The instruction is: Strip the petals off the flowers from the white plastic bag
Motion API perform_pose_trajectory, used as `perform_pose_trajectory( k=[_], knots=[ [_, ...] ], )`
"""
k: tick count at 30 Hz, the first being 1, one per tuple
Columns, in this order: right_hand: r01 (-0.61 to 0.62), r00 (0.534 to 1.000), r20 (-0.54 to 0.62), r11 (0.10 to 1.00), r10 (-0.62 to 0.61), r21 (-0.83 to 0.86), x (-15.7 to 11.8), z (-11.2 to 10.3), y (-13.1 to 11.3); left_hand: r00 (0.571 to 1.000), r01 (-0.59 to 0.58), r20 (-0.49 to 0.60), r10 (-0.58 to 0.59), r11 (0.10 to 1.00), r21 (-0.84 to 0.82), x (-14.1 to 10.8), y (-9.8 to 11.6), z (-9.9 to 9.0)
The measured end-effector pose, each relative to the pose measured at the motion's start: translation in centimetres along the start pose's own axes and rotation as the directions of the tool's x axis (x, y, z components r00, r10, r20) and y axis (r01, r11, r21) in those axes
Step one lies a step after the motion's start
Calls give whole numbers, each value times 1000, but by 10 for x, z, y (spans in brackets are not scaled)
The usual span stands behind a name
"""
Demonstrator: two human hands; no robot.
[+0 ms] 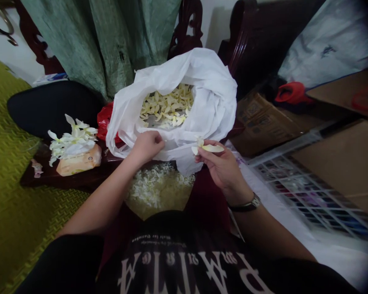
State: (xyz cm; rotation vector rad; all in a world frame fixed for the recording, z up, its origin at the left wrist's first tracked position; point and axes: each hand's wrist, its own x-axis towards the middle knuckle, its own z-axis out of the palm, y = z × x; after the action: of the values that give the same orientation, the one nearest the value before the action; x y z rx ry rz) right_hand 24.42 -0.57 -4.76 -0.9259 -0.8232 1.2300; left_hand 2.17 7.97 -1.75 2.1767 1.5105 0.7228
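Left hand [147, 148] seemingly clamps the rim of a white plastic bag [214, 102]; right hand [219, 167] pinches a pale petal [212, 148] between thumb and fingers.

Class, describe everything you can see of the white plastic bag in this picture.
The white plastic bag is thin and crinkled, with its mouth pulled open in a rough ring of loose folds. Inside lies a heap of pale flower petals. The left hand pinches its near edge, gathering the plastic there. A red plastic bag sits against its left side, and a lower corner hangs down at the front.
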Motion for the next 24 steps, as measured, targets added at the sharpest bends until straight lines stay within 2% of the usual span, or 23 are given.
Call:
perform_pose_trajectory(
  k=[2, 4, 5, 6, 7, 9, 11, 12, 13, 15, 17, 18, 20, 22, 24],
  knots=[
    [-2, 1000, 11, 1000, 2, 0, 0, 0, 0, 990, -19, -142, -3, 987, -158, -5, 2, -9],
    [-6, 1000, 20, 1000, 6, -1, 0, 2, 0, 951, -98, -308, 8, 956, -276, -14, 7, -22],
    [-13, 1000, 27, 1000, 13, 1, 1, 3, 1, 933, -131, -361, 8, 939, -319, -20, 10, -29],
    [-24, 999, 34, 1000, 24, 7, 1, 4, 1, 929, -145, -369, 4, 923, -356, -27, 14, -36],
    [-36, 999, 41, 999, 36, 15, 1, 5, 1, 947, -136, -322, 4, 912, -388, -34, 16, -43],
    [-55, 997, 52, 998, 53, 32, 0, 8, 1, 996, -62, -87, 29, 913, -404, -51, 21, -51],
    [-65, 995, 81, 998, 64, 20, -4, 9, 2, 986, 3, 155, 55, 937, -350, -64, 22, -51],
    [-74, 991, 114, 997, 74, -2, -6, 9, 4, 976, 0, 207, 68, 950, -312, -69, 22, -49],
    [-92, 983, 159, 995, 96, -34, -9, 8, 6, 977, -35, 195, 91, 962, -271, -71, 21, -44],
    [-142, 955, 246, 983, 168, -119, -16, 5, 10, 979, -187, 49, 197, 971, -149, -69, 19, -32],
    [-168, 940, 265, 966, 217, -195, -21, 0, 15, 933, -357, -41, 358, 934, 34, -61, 18, -16],
    [-157, 946, 244, 962, 211, -222, -22, -3, 17, 905, -418, -29, 424, 900, 120, -56, 18, -8],
    [-102, 971, 185, 962, 152, -255, -23, -8, 18, 871, -486, 65, 486, 840, 240, -47, 18, 8],
    [-55, 985, 142, 962, 96, -266, -20, -12, 18, 847, -531, 146, 512, 792, 302, -44, 19, 22],
    [-61, 989, 116, 964, 94, -260, -17, -16, 18, 807, -589, 193, 559, 736, 334, -43, 16, 33]
  ],
)
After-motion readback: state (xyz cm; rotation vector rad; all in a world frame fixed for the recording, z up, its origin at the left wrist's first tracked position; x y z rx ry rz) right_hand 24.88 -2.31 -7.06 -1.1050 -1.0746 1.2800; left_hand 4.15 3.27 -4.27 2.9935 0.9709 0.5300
